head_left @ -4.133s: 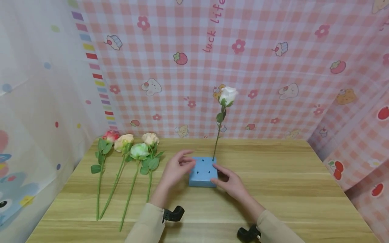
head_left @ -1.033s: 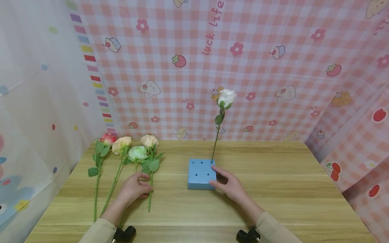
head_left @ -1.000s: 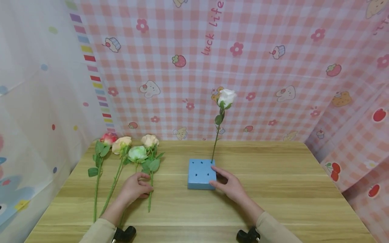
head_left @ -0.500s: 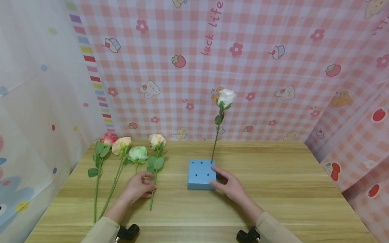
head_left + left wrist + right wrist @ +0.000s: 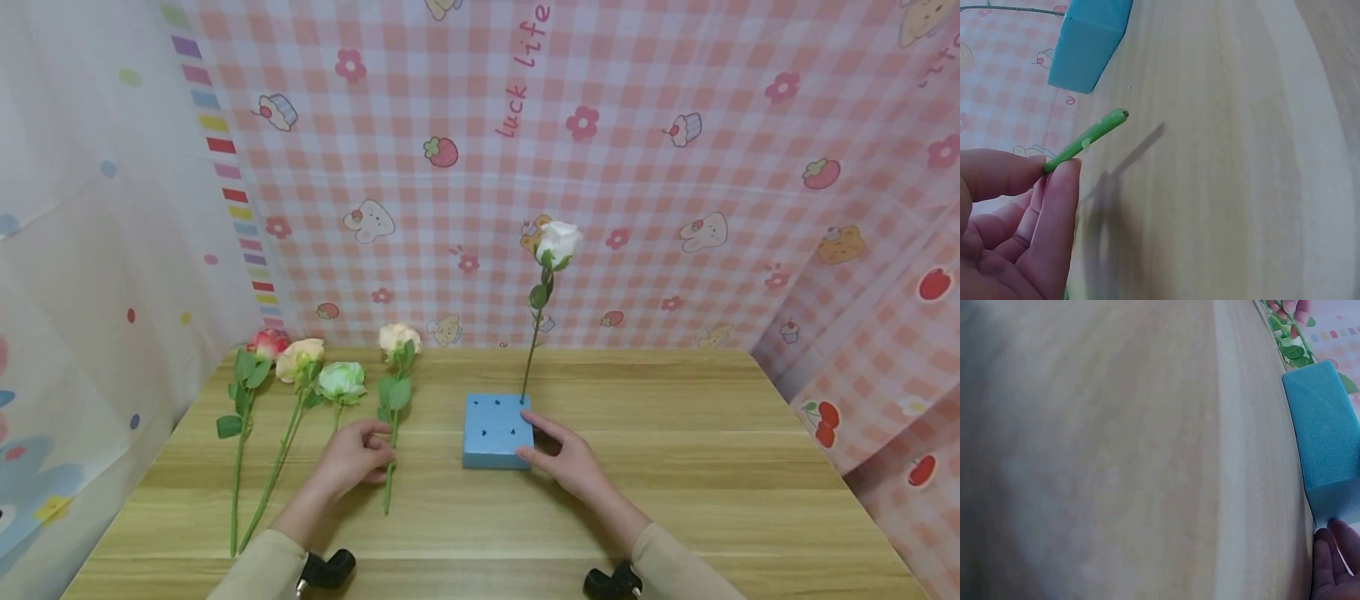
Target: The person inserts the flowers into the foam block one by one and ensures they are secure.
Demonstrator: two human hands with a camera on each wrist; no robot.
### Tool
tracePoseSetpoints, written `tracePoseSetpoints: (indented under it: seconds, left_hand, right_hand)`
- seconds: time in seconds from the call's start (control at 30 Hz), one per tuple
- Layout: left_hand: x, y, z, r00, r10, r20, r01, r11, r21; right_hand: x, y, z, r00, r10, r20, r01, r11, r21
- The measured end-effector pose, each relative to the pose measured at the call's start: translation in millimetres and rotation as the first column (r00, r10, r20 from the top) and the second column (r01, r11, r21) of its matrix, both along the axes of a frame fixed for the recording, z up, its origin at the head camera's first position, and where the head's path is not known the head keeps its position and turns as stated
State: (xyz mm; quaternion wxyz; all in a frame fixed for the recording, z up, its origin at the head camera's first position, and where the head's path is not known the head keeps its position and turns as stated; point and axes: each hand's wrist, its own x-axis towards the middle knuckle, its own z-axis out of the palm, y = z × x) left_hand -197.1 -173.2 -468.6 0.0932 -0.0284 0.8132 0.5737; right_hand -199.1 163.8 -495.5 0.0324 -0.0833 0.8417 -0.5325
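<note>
My left hand (image 5: 351, 457) pinches the green stem of a cream artificial rose (image 5: 398, 341) between thumb and fingers. In the left wrist view the cut end of the stem (image 5: 1094, 137) sticks out past the fingertips, above its shadow. A blue foam block (image 5: 497, 454) with several small dark holes in its top sits mid-table. Upright from its back right corner stands a white artificial rose (image 5: 558, 244). My right hand (image 5: 573, 465) holds the block's right side, thumb near the front corner and index finger near the back one.
Left of my left hand lie a red rose (image 5: 267, 343), a peach rose (image 5: 300, 360) and a green flower (image 5: 342, 382), their stems toward me. A checked curtain (image 5: 450, 208) hangs behind the wooden table (image 5: 675, 467).
My left hand went from beside the block to the cream rose, took its stem and carried it rightward, away from the other flowers. The right hand stays at the block.
</note>
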Motion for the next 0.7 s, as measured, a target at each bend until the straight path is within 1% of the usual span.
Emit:
tracePoseSetpoints:
  seconds: [0.23,0.43,0.53,0.7]
  left_hand:
    - [-6.5,7.2,5.3,0.999,0.003,-0.036,-0.002,1.0,0.029]
    - [-11.3,16.0,12.7,0.998,0.002,-0.066,0.001,0.998,0.058]
    - [-12.7,20.9,16.2,0.997,-0.006,-0.071,0.012,0.997,0.08]
    - [-16.5,29.7,22.1,0.995,-0.012,-0.104,0.021,0.995,0.095]
  right_hand:
    - [0.1,0,0.3,1.0,-0.001,0.0,0.001,1.0,-0.007]
    - [-0.6,0,-1.6,1.0,-0.004,-0.01,0.004,1.0,0.0]
    - [-0.4,0,-1.7,1.0,-0.001,-0.012,0.001,1.0,0.001]
    - [-0.2,0,-1.8,1.0,0.003,-0.013,-0.003,1.0,0.005]
